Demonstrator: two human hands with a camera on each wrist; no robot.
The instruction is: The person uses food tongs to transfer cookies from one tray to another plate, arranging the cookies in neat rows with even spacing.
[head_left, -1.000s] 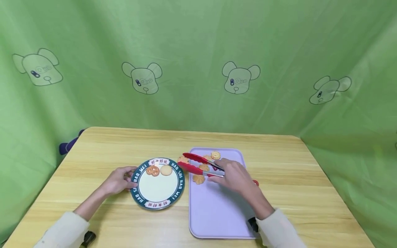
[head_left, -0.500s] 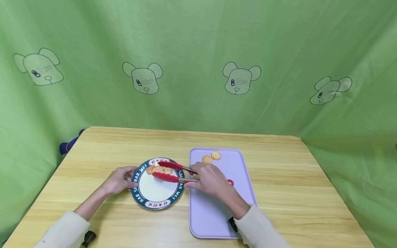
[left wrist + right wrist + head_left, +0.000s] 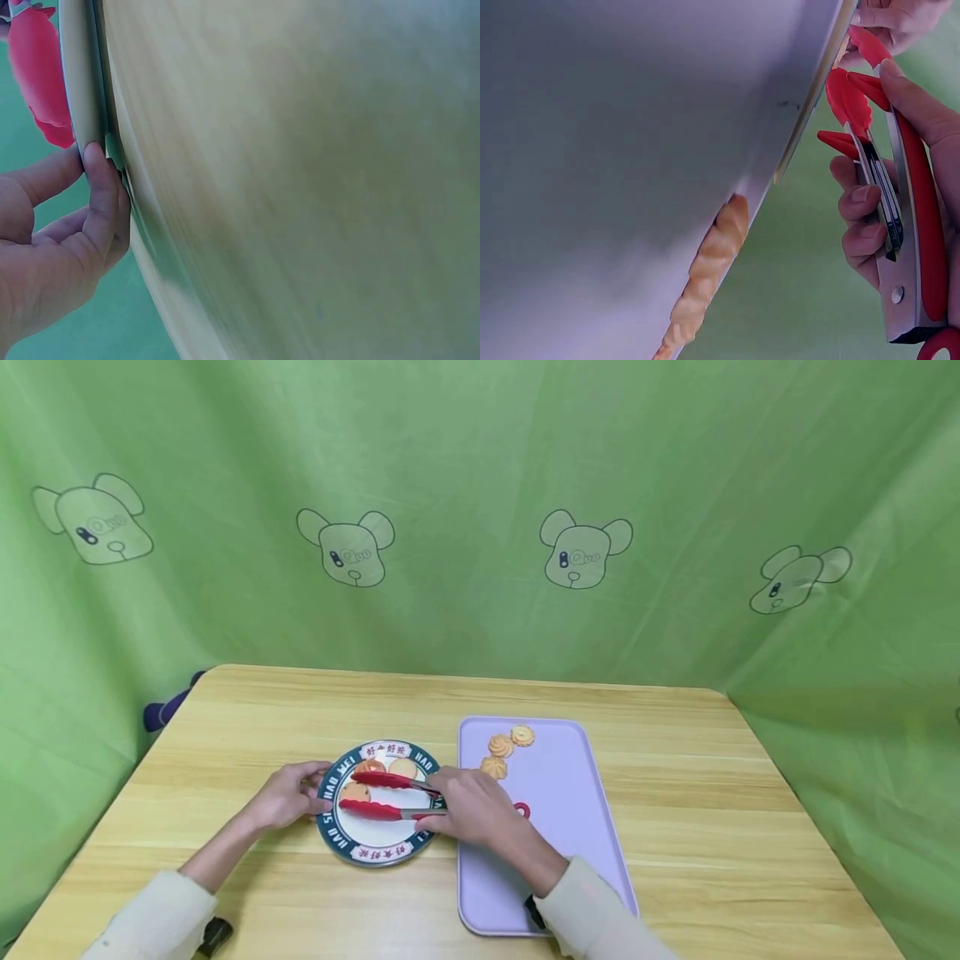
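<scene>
My left hand pinches the left edge of a round white plate with a dark green, lettered rim. In the left wrist view the thumb lies on top of the rim and the fingers are beneath. My right hand grips metal tongs with red tips, reaching over the plate from the right. A round speckled cookie is between the tips, low over or on the plate; whether the tongs still squeeze it I cannot tell. Behind it lie a pretzel-shaped cookie, partly hidden, and a plain round cookie.
Right of the plate, a lilac tray carries a ring-shaped cookie and two swirled cookies near its far left corner. Both plate and tray rest on a wooden table. A green curtain hangs behind and at the sides.
The right hand has moved left from the tray to the plate, carrying the speckled cookie in the tongs to the plate's left side. My left hand has stayed at the rim.
</scene>
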